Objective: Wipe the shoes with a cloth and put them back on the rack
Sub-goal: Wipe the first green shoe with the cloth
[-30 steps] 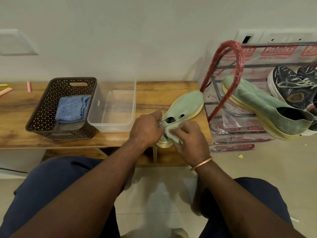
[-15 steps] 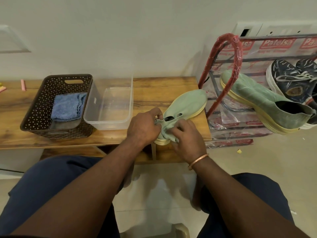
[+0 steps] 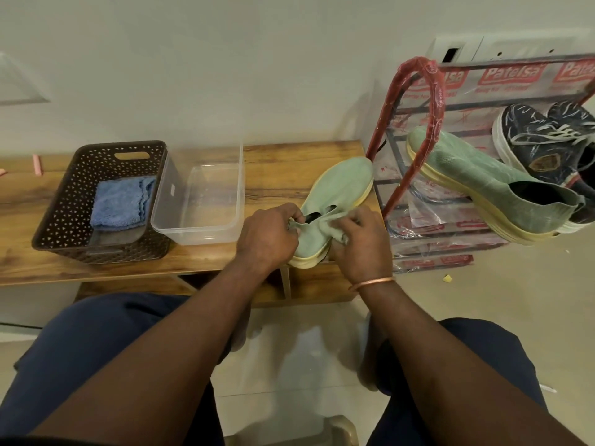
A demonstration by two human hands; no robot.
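A pale green shoe (image 3: 341, 185) is lying on the wooden surface (image 3: 289, 169) near its right end. Its heel is sitting at the front edge and its toe is pointing away, toward the rack (image 3: 434, 101). Both hands are working at the shoe's opening. The left hand (image 3: 267, 233) is pinching the left side of the collar with curled fingers. The right hand (image 3: 360, 243) is gripping the right side of the collar, and the soft fabric is stretching between them. A bunch of green fabric is showing under the right fingers, and I cannot tell whether it is part of the shoe or something separate. A copper bangle (image 3: 370, 282) is sitting on the right wrist.

A blue cloth (image 3: 119, 202) is lying folded inside a brown perforated basket (image 3: 64, 201) at the left of the surface, well apart from both hands. A clear tub (image 3: 196, 231) is standing just beside the basket, between it and the shoe.

The rack is standing on the floor just right of the surface. A second shoe (image 3: 476, 181) of the same green is resting on it at a tilt, toe up and heel down. Dark sneakers (image 3: 541, 140) are sitting beside it, further right.
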